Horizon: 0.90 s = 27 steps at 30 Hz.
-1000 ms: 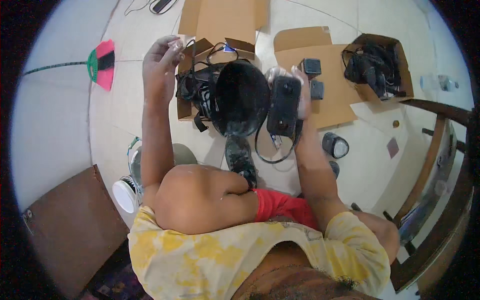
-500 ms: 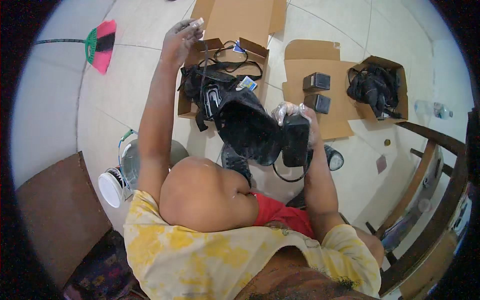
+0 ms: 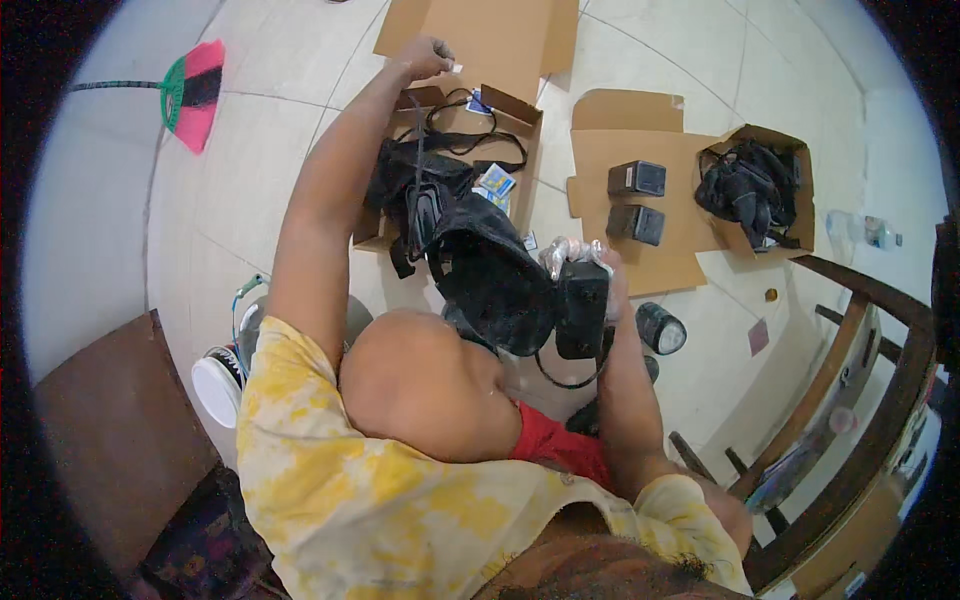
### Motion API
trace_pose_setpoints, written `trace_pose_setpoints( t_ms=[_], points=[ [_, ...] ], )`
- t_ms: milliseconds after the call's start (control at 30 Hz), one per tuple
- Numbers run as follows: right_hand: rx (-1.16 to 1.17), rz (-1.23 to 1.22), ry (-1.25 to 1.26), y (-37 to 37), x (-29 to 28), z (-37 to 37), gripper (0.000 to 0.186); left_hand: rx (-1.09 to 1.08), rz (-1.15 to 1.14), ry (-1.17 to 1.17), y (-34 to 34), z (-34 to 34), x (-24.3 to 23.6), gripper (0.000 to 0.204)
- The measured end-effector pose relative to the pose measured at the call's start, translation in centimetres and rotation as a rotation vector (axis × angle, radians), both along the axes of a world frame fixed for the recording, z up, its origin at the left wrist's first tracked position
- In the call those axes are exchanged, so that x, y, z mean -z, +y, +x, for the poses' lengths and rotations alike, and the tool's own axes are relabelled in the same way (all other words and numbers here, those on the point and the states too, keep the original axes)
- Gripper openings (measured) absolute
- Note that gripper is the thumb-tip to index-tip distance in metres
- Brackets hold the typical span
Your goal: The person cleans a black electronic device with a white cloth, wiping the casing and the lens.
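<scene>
My left hand [image 3: 428, 58], fingers pinched together, is stretched out over the far end of an open cardboard box [image 3: 520, 107]. At its fingertips is a small white piece [image 3: 456, 69], too small to name. My right hand [image 3: 615, 280] grips a black block-shaped pack [image 3: 582, 310], with crumpled clear plastic [image 3: 578, 256] over its fingers. A black cable [image 3: 565, 384] loops below the pack. Beside it, a black fabric bag [image 3: 492, 270] spills from the box toward my knees. Straps, cords and blue-and-yellow packets [image 3: 496, 181] lie in the box.
Two black blocks [image 3: 637, 179] stand on flattened cardboard [image 3: 590, 150]. Another carton [image 3: 806, 185] holds black fabric items. A dark cylinder [image 3: 660, 328] lies right of my forearm. At right are a wooden frame [image 3: 850, 345] and a plastic bottle [image 3: 878, 232]; at left, a pink broom [image 3: 195, 95] and white-lidded tub [image 3: 216, 392].
My left hand has moved right and slightly nearer, with the small white piece still at its fingertips. My right hand and the black pack have come slightly nearer.
</scene>
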State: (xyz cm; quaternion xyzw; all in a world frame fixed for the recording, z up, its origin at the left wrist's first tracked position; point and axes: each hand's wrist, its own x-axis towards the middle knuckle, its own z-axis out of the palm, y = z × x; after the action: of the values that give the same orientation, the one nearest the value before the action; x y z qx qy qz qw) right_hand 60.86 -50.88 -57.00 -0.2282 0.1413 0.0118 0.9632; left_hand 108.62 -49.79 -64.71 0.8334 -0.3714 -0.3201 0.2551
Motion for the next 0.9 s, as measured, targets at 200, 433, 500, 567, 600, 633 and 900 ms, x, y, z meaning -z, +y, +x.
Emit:
trace_pose_setpoints(
  t_ms=[200,433,500,567,600,633,900],
  points=[
    [0.114,0.126,0.035,0.2,0.5,0.4,0.057,0.04,0.074,-0.193,-1.4,2.0,3.1,0.032],
    [0.199,0.109,0.123,-2.6,4.5,5.7,0.058,-0.021,-0.033,-0.648,-1.5,-1.1,2.8,0.038],
    [0.167,0.022,0.222,-4.3,7.2,6.9,0.058,0.191,-0.112,-0.582,-2.5,-2.6,1.0,0.034],
    [0.221,0.11,0.431,-5.7,11.4,6.8,0.049,0.323,0.074,-0.545,-3.9,-5.2,0.0,0.035],
    [0.256,0.071,0.42,-5.3,10.6,7.9,0.048,0.446,0.27,-0.507,-3.9,-6.0,-0.1,0.035],
    [0.256,0.075,0.425,-5.3,10.1,8.3,0.048,0.449,0.273,-0.503,-3.9,-6.7,-0.2,0.035],
    [0.211,-0.457,0.698,-6.6,11.8,9.1,0.057,0.511,0.177,-0.538,-2.3,-6.1,0.9,0.027]
  ],
)
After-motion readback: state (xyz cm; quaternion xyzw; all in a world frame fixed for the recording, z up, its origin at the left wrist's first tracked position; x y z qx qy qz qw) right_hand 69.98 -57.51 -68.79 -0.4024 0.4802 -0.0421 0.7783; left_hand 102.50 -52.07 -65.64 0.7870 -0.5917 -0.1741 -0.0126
